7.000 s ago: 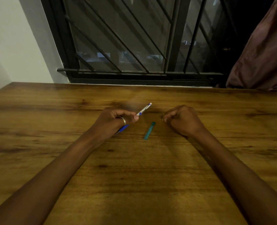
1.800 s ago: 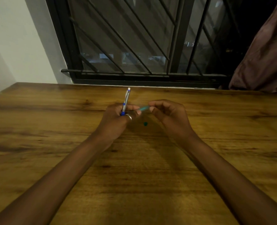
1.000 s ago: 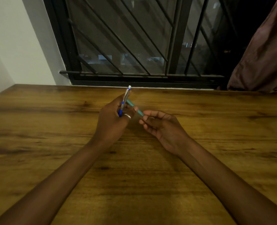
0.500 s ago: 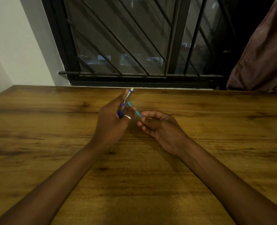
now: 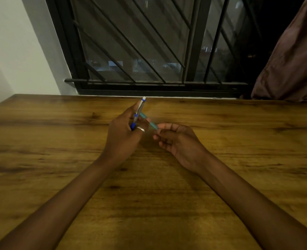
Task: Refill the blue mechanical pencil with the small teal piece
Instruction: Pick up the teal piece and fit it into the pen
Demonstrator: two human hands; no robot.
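My left hand [image 5: 123, 134] is closed around the blue mechanical pencil [image 5: 139, 110]. It holds the pencil nearly upright over the wooden table [image 5: 59, 141], white end up and leaning slightly right. The small teal piece [image 5: 149, 121], a thin tube, slants from behind the pencil down to the right. Its upper end rests against my left fingers, and its lower end is pinched by the fingertips of my right hand [image 5: 177, 141]. That hand is turned palm up with loosely curled fingers. A ring shows on a left finger.
A barred black window frame [image 5: 149, 87] runs along the table's far edge. A brownish curtain [image 5: 293, 60] hangs at the back right, and a white wall [image 5: 14, 51] is at the left.
Since seven seconds ago the teal piece was lifted off the table by my right hand and brought against the raised pencil. In the last half second the hands barely moved.
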